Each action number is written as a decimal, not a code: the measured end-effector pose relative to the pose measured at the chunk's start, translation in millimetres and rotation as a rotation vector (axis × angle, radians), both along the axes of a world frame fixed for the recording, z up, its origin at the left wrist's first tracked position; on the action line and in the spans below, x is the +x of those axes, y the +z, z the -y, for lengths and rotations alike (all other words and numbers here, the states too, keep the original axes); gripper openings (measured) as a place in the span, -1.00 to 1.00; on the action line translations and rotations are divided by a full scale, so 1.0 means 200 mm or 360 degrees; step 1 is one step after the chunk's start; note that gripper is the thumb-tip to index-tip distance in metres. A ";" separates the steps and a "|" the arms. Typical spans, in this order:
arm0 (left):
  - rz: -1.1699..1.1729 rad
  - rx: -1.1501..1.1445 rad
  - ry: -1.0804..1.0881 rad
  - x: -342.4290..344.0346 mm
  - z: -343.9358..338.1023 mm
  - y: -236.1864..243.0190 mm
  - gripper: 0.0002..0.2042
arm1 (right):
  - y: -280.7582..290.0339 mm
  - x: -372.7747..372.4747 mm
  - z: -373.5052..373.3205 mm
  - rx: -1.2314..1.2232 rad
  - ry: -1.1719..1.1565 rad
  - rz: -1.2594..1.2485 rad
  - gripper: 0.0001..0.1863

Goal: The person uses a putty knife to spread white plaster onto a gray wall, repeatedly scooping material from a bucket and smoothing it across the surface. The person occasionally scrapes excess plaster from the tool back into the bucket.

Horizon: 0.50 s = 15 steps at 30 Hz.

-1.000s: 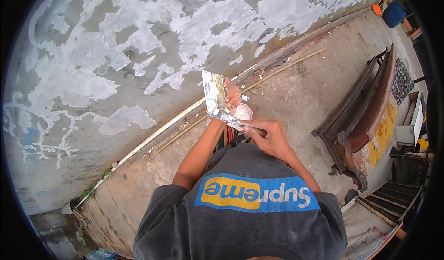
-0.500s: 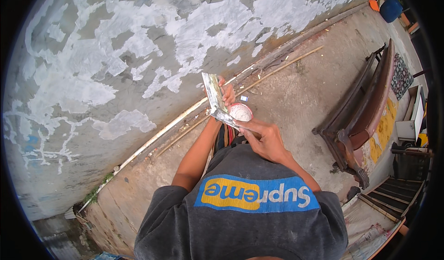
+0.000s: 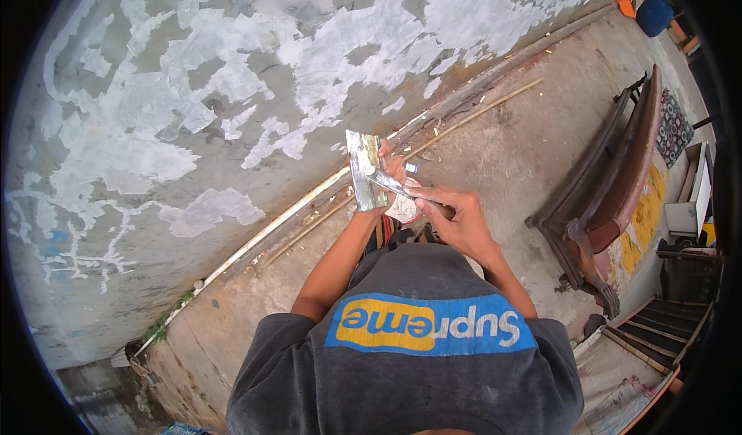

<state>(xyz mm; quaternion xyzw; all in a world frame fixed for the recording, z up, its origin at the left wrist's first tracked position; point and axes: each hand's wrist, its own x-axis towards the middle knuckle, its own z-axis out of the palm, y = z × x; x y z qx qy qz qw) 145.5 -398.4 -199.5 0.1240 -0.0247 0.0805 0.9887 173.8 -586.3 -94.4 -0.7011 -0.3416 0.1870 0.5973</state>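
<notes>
My left hand (image 3: 389,161) grips a flat rectangular metal plate (image 3: 361,197), held on edge at a tilt and smeared with pale material. My right hand (image 3: 457,220) grips a narrow putty knife (image 3: 394,186), whose blade rests against the middle of the plate's face. Just beneath both tools is a round red-rimmed container of white paste (image 3: 403,212), partly hidden by the plate, knife and fingers. My dark T-shirt fills the lower middle, with striped cloth showing below my hands.
A patchy grey-and-white wall (image 3: 201,87) rises left, with a pipe (image 3: 286,220) and pole (image 3: 479,118) along its foot. Rightward stand a brown bench (image 3: 622,180), patterned mat (image 3: 675,129), yellow board (image 3: 641,230), white box (image 3: 684,211), slatted frame (image 3: 649,338) and blue drum (image 3: 654,17).
The knife's blade has moved up from the plate's lower end to its middle. Both hands and the plate have shifted slightly right, and the plate now covers more of the container.
</notes>
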 end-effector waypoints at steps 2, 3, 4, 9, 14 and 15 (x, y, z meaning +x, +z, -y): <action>0.0269 0.0036 -0.0105 0.05 -0.05 -0.03 -0.74 | 0.01 -0.02 0.03 -0.0138 0.0122 0.0040 -0.75; 0.0404 0.0053 -0.0160 0.07 -0.06 -0.03 -0.76 | 0.02 -0.03 0.04 -0.0207 0.0180 0.0059 -0.75; 0.0339 0.0074 -0.0116 0.06 -0.06 -0.04 -0.77 | 0.01 -0.04 0.04 -0.0210 0.0179 0.0058 -0.74; 0.0250 0.0171 -0.0114 0.08 -0.08 -0.05 -0.77 | -0.04 -0.08 0.01 -0.0116 0.0133 0.0073 -0.72; 0.0161 0.0209 -0.0058 0.08 -0.12 -0.08 -0.79 | -0.02 -0.07 -0.01 -0.0164 0.0129 0.0169 -0.72; 0.0137 0.0218 -0.0047 0.08 -0.12 -0.08 -0.79 | -0.01 -0.06 -0.02 -0.0187 0.0132 0.0192 -0.72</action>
